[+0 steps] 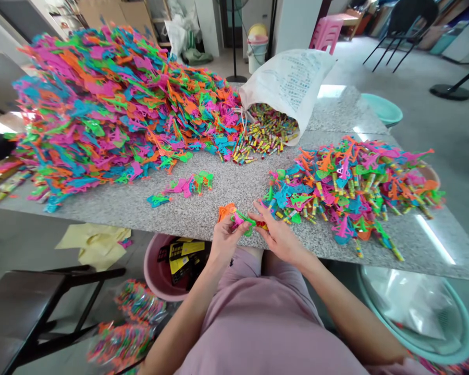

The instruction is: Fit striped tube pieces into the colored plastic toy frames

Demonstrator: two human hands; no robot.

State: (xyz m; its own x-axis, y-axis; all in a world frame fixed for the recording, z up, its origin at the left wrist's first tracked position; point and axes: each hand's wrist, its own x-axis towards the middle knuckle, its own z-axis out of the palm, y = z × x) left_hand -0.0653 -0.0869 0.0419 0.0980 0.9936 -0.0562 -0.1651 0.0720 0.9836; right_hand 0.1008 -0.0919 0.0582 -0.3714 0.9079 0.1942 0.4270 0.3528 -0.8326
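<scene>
Over the table's front edge, my left hand (227,237) is closed on a few flat plastic pieces (239,217) in green, pink and orange. My right hand (279,237) pinches a small red and yellow tube (261,225) at the end of the green piece; whether the two are joined I cannot tell. Just beyond my left hand lies a short row of plastic pieces (185,185). To the right is a heap of plastic pieces with printed tubes on them (347,182). A white sack (289,83) lies on its side, spilling loose printed tubes (263,135).
A tall mound of plastic pieces (113,104) covers the left of the speckled stone table (172,219). Below stand a pink basin (152,271) with black and yellow packets, a teal basin (463,333) with clear bags, and a dark chair (23,302). Filled bags (121,344) lie at lower left.
</scene>
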